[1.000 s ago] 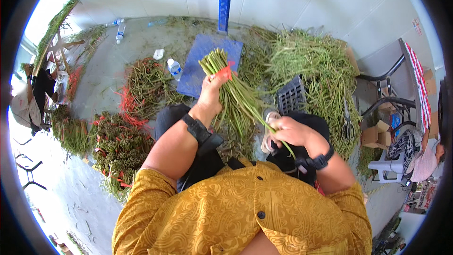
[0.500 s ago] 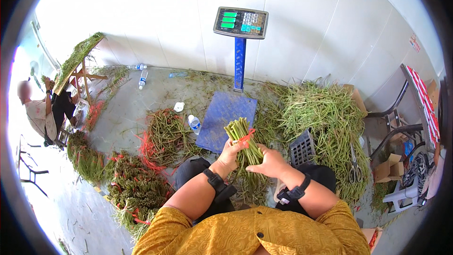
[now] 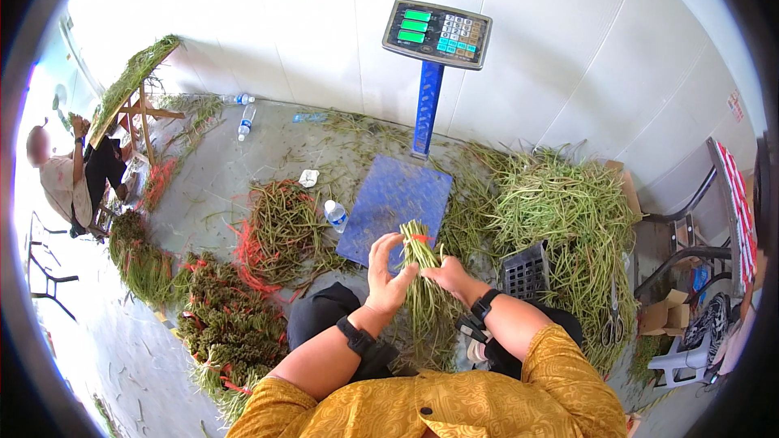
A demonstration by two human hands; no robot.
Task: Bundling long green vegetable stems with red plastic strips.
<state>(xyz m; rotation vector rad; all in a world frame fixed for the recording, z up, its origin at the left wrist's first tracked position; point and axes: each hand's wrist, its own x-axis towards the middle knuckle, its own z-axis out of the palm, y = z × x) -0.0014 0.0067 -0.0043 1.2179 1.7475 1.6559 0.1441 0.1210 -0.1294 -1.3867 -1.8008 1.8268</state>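
In front of me, a bundle of long green stalks (image 3: 424,296) stands close to the near edge of the scale's blue platform (image 3: 398,195). A red tie (image 3: 420,238) goes round its upper part. My left hand (image 3: 385,274) is at the bundle's left side, fingers stretched out and thumb toward the stalks; whether it touches them is hard to tell. From the right, my right hand (image 3: 456,277) grips the bundle below the tie, with thumb and fingers closed.
A large heap of loose stalks (image 3: 568,219) lies right, with a black crate (image 3: 526,270) and scissors (image 3: 614,328). Left are tied bundles (image 3: 227,308), a stalk pile with red ties (image 3: 284,227) and a water bottle (image 3: 335,215). Another person (image 3: 65,178) sits far left.
My left hand has loosened from the bundle and spread its fingers. The bundle's top has dropped slightly lower, and my right hand has shifted closer round it. The view has turned a little.
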